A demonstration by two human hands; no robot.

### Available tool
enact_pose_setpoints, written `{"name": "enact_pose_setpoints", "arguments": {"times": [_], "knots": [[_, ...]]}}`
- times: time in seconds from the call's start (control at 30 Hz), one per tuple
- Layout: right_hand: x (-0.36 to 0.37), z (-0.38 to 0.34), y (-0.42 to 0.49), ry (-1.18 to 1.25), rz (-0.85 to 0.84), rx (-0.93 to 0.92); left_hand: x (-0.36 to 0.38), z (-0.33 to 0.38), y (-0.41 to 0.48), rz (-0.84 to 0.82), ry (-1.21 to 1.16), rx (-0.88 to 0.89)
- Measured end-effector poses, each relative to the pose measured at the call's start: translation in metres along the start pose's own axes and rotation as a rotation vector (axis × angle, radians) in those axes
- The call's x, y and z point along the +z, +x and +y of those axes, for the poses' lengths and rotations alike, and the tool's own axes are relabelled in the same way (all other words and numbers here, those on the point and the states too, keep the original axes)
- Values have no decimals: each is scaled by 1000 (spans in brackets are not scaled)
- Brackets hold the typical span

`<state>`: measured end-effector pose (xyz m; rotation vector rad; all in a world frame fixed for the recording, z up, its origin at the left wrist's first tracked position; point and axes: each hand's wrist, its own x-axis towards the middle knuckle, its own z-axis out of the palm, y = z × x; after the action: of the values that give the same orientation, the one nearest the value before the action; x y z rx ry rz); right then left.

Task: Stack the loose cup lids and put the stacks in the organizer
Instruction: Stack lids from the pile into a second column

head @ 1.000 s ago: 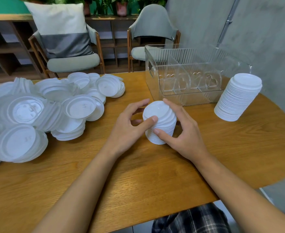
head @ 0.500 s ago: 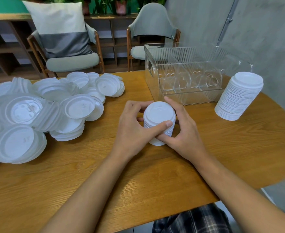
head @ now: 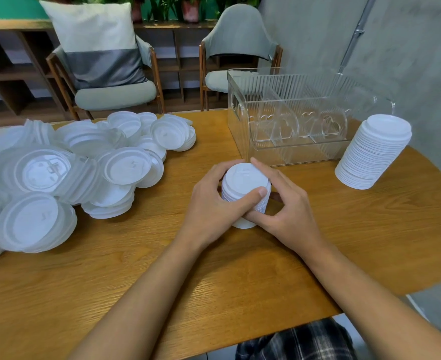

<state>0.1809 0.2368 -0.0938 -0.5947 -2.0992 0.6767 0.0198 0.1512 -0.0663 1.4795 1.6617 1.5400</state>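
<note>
A short stack of white cup lids (head: pixel 245 181) stands upright on the wooden table (head: pixel 136 276), just in front of the clear ribbed organizer (head: pixel 296 152). My left hand (head: pixel 211 203) grips the stack from the left, thumb across its near side. My right hand (head: pixel 284 203) wraps it from the right, fingers curled round the back. A large heap of loose white lids (head: pixel 66 165) covers the table's left part. A taller finished stack of lids (head: pixel 374 152) leans slightly to the right of the organizer.
The organizer has several divided compartments with nothing in them. Two upholstered chairs (head: pixel 115 97) stand behind the table, one holding a white and grey cushion. The table's curved edge runs near on the right.
Both hands have closed in tighter round the short stack, and it now stands straighter than a second ago.
</note>
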Motion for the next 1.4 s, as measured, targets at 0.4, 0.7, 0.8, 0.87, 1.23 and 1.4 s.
{"name": "enact_pose_setpoints", "arguments": {"times": [0.4,0.7,0.8,0.87,1.23,1.4], "knots": [[2,-11,-4,-32,-90,81,-7,-16,-8,-96,-17,2],[20,-30,0,16,-111,123,-66,-33,-32,350,637,562],[31,-35,4,11,-114,112,-84,-33,-34,411,809,617],[36,-37,6,11,-120,109,-96,-37,-35,474,892,590],[46,-39,8,47,-112,131,-118,-47,-35,524,977,326],[46,-39,8,60,-113,126,-113,-48,-33,463,899,437]]}}
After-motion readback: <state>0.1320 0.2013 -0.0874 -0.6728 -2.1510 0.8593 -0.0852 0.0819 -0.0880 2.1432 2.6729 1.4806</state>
